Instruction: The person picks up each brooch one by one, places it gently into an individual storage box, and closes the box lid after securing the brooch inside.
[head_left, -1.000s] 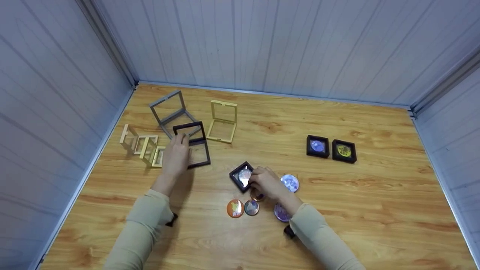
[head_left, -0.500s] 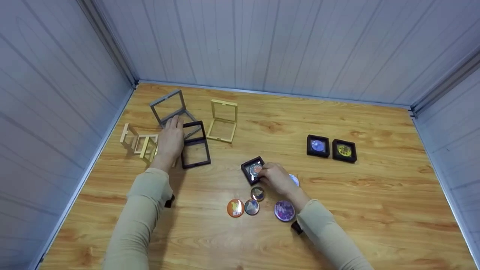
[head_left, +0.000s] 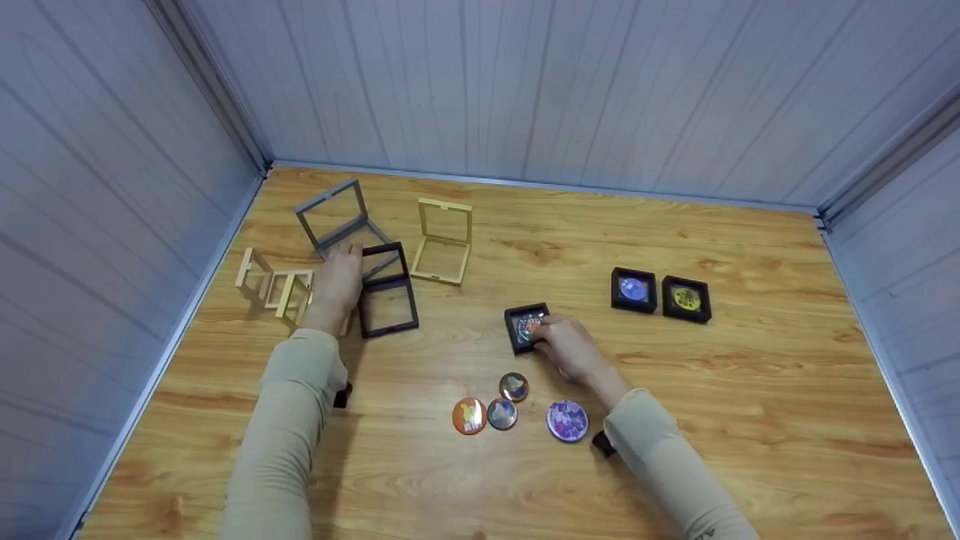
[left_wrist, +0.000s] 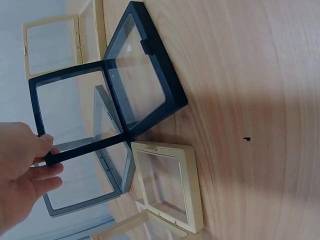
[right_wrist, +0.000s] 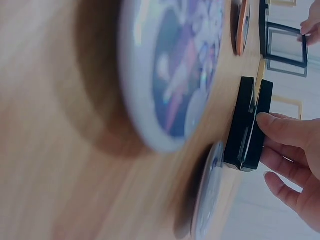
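Right hand (head_left: pixel 570 346) gripped closed black case (head_left: pixel 527 327) mid-counter (head_left: pixel 750 390), badge inside | left hand (head_left: pixel 339 279) pinched open black frame (left_wrist: pixel 107 107) lid corner | advice: press case edges evenly, steady the frame, avoid loose badges (head_left: pixel 513 387).

A small enclosed work booth, set up for staged handling rather than a home or shop, is shown. A wood-grain desk (head_left: pixel 750 390) is closed in on three sides by plain pale panelled walls (head_left: pixel 570 90) with metal strips at the corners, and no furniture or decoration is seen. Only sorted sets of like items are laid out on it: open display frames (head_left: pixel 442 241), closed black cases (head_left: pixel 660 294) and round badges (head_left: pixel 517 409).
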